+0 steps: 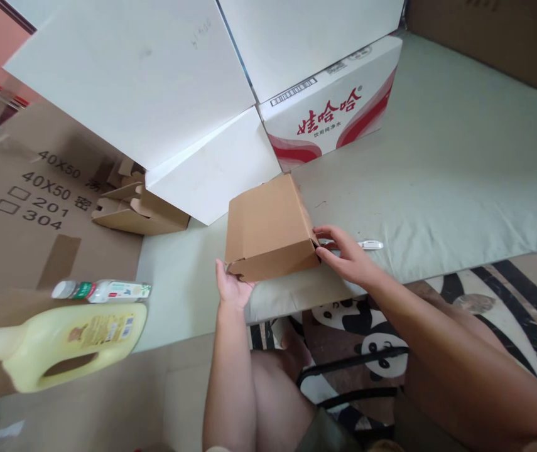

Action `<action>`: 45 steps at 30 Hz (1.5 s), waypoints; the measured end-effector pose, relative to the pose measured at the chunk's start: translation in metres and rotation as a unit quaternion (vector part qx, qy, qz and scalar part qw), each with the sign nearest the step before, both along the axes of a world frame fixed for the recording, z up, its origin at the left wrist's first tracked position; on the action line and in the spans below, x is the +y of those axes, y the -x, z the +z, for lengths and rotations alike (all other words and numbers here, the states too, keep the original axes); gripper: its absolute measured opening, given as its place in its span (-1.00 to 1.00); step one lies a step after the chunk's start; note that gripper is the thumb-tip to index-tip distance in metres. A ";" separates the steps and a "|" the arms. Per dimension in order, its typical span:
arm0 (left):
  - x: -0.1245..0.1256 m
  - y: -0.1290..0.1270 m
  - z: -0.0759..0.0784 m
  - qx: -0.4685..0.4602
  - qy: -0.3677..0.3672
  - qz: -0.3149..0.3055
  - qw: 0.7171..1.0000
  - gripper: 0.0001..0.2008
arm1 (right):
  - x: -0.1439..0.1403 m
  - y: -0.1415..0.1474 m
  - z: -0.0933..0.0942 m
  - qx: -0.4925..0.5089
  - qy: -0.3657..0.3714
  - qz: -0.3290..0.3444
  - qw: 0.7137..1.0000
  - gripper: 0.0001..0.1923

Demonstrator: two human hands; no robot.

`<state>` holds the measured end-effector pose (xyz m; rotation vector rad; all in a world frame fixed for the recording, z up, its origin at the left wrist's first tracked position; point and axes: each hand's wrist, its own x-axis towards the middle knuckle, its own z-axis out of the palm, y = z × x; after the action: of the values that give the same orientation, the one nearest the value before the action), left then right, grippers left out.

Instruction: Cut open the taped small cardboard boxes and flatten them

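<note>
Both hands on a small box (268, 229)
Left hand (231, 287) cups its near corner from below; right hand (343, 254) pinches the right edge, a pen (367, 245) just beyond its fingers.

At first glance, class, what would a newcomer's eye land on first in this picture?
Dead centre, a small brown cardboard box, with the left hand at its near corner and the right hand at its right edge. Behind it stands a white carton with red lettering; a yellow jug lies lower left.

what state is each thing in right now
small cardboard box: folded shut, lying on the mat, held at both front corners
left hand: gripping the box's near left corner
right hand: fingers on its right corner
yellow jug: lying on its side
small bottle: lying down, capped
white carton: closed
</note>
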<state>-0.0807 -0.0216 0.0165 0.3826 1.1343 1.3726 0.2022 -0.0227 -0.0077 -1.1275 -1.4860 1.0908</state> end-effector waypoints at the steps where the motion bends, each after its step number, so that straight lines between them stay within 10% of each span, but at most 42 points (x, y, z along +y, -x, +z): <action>1: -0.002 0.000 -0.002 0.003 -0.016 -0.009 1.000 -0.39 | 0.001 0.000 -0.002 -0.011 -0.004 -0.002 1.000 -0.65; 20: -0.002 -0.003 -0.008 0.032 0.003 -0.059 0.998 -0.61 | 0.003 0.001 0.002 -0.273 -0.042 -0.109 0.955 -0.55; 27: 0.000 -0.007 0.004 0.052 0.005 0.002 0.999 -0.61 | 0.000 -0.005 0.010 -0.220 -0.082 -0.028 0.972 -0.61; 36: 0.002 -0.005 0.004 0.056 -0.022 0.077 0.995 -0.75 | 0.003 -0.012 0.004 -0.490 0.009 -0.059 0.870 -0.63; 45: 0.003 0.000 0.001 0.086 -0.033 0.072 0.993 -0.81 | 0.007 -0.013 0.008 -0.491 0.015 -0.104 0.865 -0.65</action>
<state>-0.0809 -0.0182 0.0180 0.4816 1.2799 1.5295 0.2156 -0.0158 0.0005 -1.9755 -2.0146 0.3430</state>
